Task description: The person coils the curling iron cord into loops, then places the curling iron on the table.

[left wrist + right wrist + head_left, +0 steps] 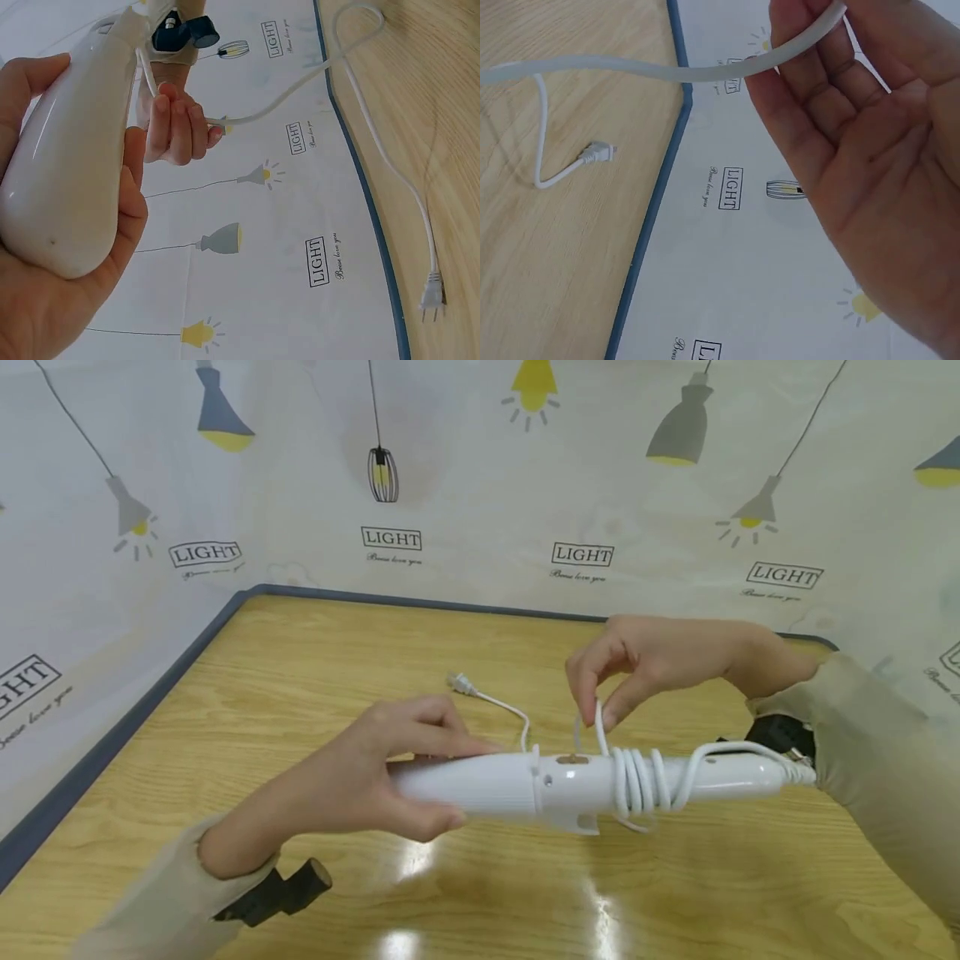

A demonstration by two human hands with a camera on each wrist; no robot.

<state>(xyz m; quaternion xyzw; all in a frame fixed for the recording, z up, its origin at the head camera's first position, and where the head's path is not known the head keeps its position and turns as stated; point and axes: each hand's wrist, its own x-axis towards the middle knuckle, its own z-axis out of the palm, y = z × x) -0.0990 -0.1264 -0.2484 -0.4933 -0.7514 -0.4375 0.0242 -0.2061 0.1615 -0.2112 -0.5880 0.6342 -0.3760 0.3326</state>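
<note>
A white corded hair styler (pixel 480 785) is held level above the table, its thick ribbed end to the left and its slim handle to the right. My left hand (pixel 375 768) grips the thick end, thumb below and fingers over the top. White power cord (pixel 637 781) loops several times around the handle. Above the body, my right hand (pixel 637 660) pinches a raised stretch of this cord between thumb and fingers. The cord's free end trails onto the table behind, ending in a two-prong plug (pixel 461 683). In the left wrist view, the styler's smooth rounded body (pixel 67 172) fills the palm.
A wood-grain table (pixel 300 660) with a dark blue edge strip (pixel 420 602) lies below. Behind it hangs a white backdrop (pixel 465 468) printed with lamps and the word LIGHT. Black camera mounts (pixel 273 893) sit at both wrists.
</note>
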